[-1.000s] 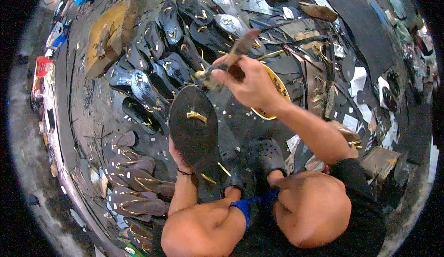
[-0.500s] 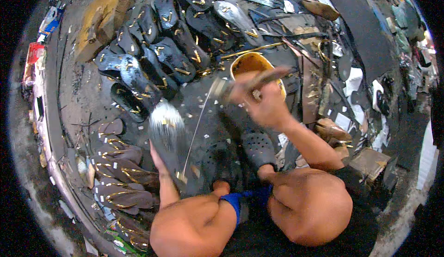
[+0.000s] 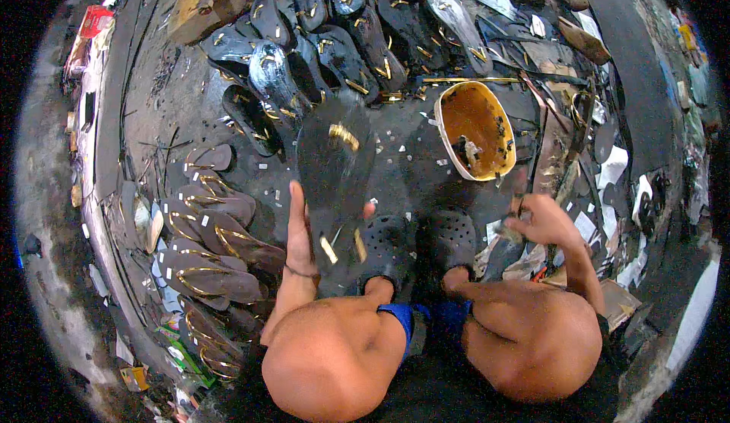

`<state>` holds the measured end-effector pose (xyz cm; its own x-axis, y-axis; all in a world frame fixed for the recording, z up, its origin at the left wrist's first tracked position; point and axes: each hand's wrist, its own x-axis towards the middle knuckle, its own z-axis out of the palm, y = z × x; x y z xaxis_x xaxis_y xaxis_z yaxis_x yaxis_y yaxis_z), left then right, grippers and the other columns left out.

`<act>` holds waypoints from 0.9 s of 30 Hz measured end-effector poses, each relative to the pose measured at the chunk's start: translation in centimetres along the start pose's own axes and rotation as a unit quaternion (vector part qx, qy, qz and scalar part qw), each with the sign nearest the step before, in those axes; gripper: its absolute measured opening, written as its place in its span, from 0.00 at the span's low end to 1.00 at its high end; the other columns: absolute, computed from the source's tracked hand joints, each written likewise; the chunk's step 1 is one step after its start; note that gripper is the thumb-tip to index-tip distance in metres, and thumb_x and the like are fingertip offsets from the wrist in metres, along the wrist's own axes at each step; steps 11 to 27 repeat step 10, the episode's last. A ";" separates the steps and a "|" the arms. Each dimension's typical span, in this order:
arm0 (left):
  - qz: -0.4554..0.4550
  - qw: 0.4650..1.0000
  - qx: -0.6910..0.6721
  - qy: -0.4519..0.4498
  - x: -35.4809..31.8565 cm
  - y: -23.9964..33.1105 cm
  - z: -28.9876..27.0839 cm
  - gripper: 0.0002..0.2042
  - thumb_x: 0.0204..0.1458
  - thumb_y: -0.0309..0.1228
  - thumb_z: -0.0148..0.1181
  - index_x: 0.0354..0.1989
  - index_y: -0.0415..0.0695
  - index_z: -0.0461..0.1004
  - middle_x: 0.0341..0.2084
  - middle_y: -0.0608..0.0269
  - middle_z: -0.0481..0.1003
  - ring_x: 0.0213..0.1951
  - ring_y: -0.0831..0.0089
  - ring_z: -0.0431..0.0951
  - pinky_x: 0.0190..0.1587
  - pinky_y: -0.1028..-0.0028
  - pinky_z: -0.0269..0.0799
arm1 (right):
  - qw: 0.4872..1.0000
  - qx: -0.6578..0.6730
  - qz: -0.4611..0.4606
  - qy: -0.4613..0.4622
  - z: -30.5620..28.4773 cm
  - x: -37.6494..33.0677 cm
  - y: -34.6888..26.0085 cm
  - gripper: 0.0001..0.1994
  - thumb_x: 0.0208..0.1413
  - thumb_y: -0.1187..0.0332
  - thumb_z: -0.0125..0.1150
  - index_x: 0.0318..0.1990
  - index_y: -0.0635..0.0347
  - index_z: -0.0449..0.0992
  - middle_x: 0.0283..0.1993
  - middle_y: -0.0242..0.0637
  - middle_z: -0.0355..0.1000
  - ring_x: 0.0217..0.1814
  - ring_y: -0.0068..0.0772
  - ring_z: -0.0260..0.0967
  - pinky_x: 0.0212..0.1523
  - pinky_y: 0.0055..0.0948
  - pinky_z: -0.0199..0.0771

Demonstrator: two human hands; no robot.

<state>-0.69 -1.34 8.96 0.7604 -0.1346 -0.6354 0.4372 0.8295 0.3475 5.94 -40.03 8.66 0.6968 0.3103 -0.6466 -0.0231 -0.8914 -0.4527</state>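
Note:
My left hand (image 3: 300, 221) grips a dark flip-flop sole (image 3: 327, 164), underside up, by its edges. A fingertip shows at the sole's right edge, and gold strap ends stick out of its underside. At the right, my right hand (image 3: 544, 221) is closed around a blurred brush (image 3: 518, 208), whose outline is hard to make out. Between the hands and farther off stands a yellowish tub (image 3: 475, 130) with brown residue inside and dark clumps on its rim. Several dark flip-flops (image 3: 346, 54) lie underside up beyond the left hand, some with a wet shine.
Brown flip-flops with gold straps (image 3: 217, 233) lie in a row at the left. A wooden block (image 3: 220, 1) rests at the far left. Scraps and strips (image 3: 547, 111) litter the right side, with wooden shoe forms (image 3: 584, 40) beyond. My feet wear dark clogs (image 3: 388, 244).
My right hand has drawn away from over the tub, to the right and nearer me. The sole in my left hand has moved farther away and to the right, and a thin strand has gone.

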 end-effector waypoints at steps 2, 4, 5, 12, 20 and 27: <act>0.032 0.999 0.018 0.023 1.8 1.1 0.8 0.39 0.57 0.66 0.47 0.59 0.41 0.70 0.48 0.53 0.79 0.38 0.58 0.83 0.38 0.63 0.84 | 0.966 0.232 -0.085 0.074 -0.8 0.8 -2.0 0.14 0.56 0.62 0.67 0.45 0.62 0.80 0.39 0.42 0.81 0.41 0.30 0.78 0.46 0.33 0.76; 0.022 0.999 0.008 -0.039 3.4 2.3 2.7 0.39 0.56 0.67 0.48 0.59 0.41 0.70 0.47 0.54 0.79 0.38 0.59 0.83 0.38 0.64 0.84 | 0.875 0.436 -0.166 0.126 -4.1 1.6 -7.7 0.13 0.59 0.66 0.65 0.47 0.64 0.76 0.41 0.32 0.77 0.44 0.24 0.73 0.48 0.27 0.71; 0.017 0.997 0.004 -0.071 4.2 2.9 3.8 0.39 0.55 0.67 0.48 0.59 0.41 0.70 0.47 0.54 0.79 0.38 0.60 0.83 0.39 0.64 0.84 | 0.866 0.431 -0.198 0.159 -5.3 2.2 -10.2 0.13 0.60 0.67 0.63 0.48 0.64 0.75 0.42 0.32 0.77 0.44 0.25 0.73 0.50 0.27 0.72; 0.088 0.994 -0.002 -0.065 6.2 3.1 9.9 0.39 0.56 0.67 0.48 0.58 0.41 0.71 0.46 0.54 0.80 0.40 0.61 0.83 0.41 0.67 0.83 | 0.804 0.462 -0.364 0.087 -5.5 6.3 -17.9 0.18 0.61 0.65 0.65 0.54 0.64 0.73 0.50 0.38 0.77 0.51 0.27 0.75 0.55 0.28 0.74; 0.088 0.994 -0.002 -0.065 6.2 3.1 9.9 0.39 0.56 0.67 0.48 0.58 0.41 0.71 0.46 0.54 0.80 0.40 0.61 0.83 0.41 0.67 0.83 | 0.804 0.462 -0.364 0.087 -5.5 6.3 -17.9 0.18 0.61 0.65 0.65 0.54 0.64 0.73 0.50 0.38 0.77 0.51 0.27 0.75 0.55 0.28 0.74; 0.088 0.994 -0.002 -0.065 6.2 3.1 9.9 0.39 0.56 0.67 0.48 0.58 0.41 0.71 0.46 0.54 0.80 0.40 0.61 0.83 0.41 0.67 0.83 | 0.804 0.462 -0.364 0.087 -5.5 6.3 -17.9 0.18 0.61 0.65 0.65 0.54 0.64 0.73 0.50 0.38 0.77 0.51 0.27 0.75 0.55 0.28 0.74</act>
